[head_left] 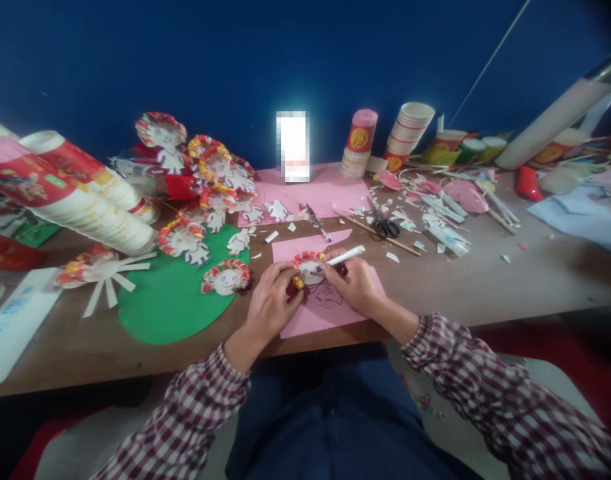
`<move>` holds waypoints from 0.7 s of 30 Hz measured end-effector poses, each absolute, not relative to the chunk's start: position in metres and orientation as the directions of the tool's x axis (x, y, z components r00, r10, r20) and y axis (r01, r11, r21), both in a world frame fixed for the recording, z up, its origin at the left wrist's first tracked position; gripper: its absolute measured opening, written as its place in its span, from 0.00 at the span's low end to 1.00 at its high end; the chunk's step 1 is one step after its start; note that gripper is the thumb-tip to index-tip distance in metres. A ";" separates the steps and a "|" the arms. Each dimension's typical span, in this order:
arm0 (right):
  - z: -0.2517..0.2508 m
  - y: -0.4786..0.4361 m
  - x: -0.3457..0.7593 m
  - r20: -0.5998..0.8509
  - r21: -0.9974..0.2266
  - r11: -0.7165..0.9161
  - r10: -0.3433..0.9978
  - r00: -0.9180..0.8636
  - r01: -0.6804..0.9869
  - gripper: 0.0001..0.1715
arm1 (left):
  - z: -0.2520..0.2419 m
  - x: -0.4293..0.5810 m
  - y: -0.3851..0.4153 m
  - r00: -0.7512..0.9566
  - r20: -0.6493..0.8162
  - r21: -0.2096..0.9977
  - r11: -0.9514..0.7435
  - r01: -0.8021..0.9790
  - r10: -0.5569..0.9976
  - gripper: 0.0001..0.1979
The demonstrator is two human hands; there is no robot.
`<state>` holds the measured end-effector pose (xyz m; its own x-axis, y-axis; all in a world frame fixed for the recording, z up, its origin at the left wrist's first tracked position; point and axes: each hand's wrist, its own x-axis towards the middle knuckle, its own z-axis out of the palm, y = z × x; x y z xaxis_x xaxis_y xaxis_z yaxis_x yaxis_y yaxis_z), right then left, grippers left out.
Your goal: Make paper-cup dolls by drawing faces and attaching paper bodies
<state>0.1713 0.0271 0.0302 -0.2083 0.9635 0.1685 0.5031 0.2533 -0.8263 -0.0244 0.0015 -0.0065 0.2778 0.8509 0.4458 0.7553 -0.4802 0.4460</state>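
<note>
Between my hands, over a pink sheet (305, 320) marked with dark lines, is a paper cutout (310, 268) with a red and yellow fringe and a pale centre. My left hand (274, 299) pinches the cutout by its left edge. In my right hand (354, 283) is a white marker (350, 255), its tip pointing left at the cutout's pale face. Fingers hide part of the cutout's edge. A similar finished-looking face cutout (227, 277) lies to the left on a green round sheet (170, 313).
Stacks of paper cups (93, 190) lean at the left; another cup stack (408, 133) stands at the back. Scissors (386, 228), a wooden stick (408, 248), a pen (318, 222) and paper scraps lie beyond my hands. A lit phone (294, 150) stands against the blue wall.
</note>
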 end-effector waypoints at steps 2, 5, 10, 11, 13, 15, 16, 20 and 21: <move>0.032 0.027 0.171 0.160 -0.817 0.248 0.965 -0.208 0.521 0.11 | -0.006 -0.024 0.001 0.282 0.443 0.444 -0.482 0.756 0.851 0.15; 0.033 0.026 0.171 0.158 -0.801 0.244 0.967 -0.201 0.547 0.10 | -0.005 -0.025 0.001 0.289 0.442 0.437 -0.485 0.758 0.849 0.15; 0.029 0.027 0.171 0.182 -0.813 0.262 0.963 -0.201 0.521 0.10 | -0.005 -0.024 0.001 0.282 0.447 0.438 -0.483 0.759 0.849 0.16; 0.027 0.028 0.171 0.189 -0.817 0.269 0.961 -0.203 0.510 0.10 | -0.005 -0.024 0.001 0.282 0.446 0.440 -0.482 0.758 0.850 0.16; 0.026 0.028 0.172 0.198 -0.821 0.280 0.957 -0.211 0.498 0.10 | -0.005 -0.024 0.001 0.281 0.444 0.443 -0.481 0.757 0.851 0.15; 0.025 0.029 0.172 0.197 -0.817 0.281 0.957 -0.213 0.503 0.10 | -0.005 -0.024 0.001 0.285 0.446 0.443 -0.485 0.754 0.849 0.15; 0.024 0.029 0.172 0.198 -0.815 0.280 0.957 -0.210 0.507 0.10 | -0.005 -0.024 0.001 0.286 0.447 0.442 -0.487 0.753 0.848 0.15; 0.024 0.029 0.172 0.206 -0.814 0.283 0.957 -0.205 0.508 0.09 | -0.005 -0.024 0.001 0.285 0.446 0.441 -0.485 0.755 0.848 0.15; 0.024 0.029 0.172 0.204 -0.814 0.284 0.957 -0.208 0.506 0.10 | -0.005 -0.024 0.001 0.285 0.445 0.441 -0.485 0.755 0.849 0.15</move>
<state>0.1719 0.0286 0.0241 -0.2082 0.9565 0.2042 0.5061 0.2840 -0.8144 -0.0242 0.0013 -0.0049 0.2851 0.8488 0.4452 0.7553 -0.4849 0.4408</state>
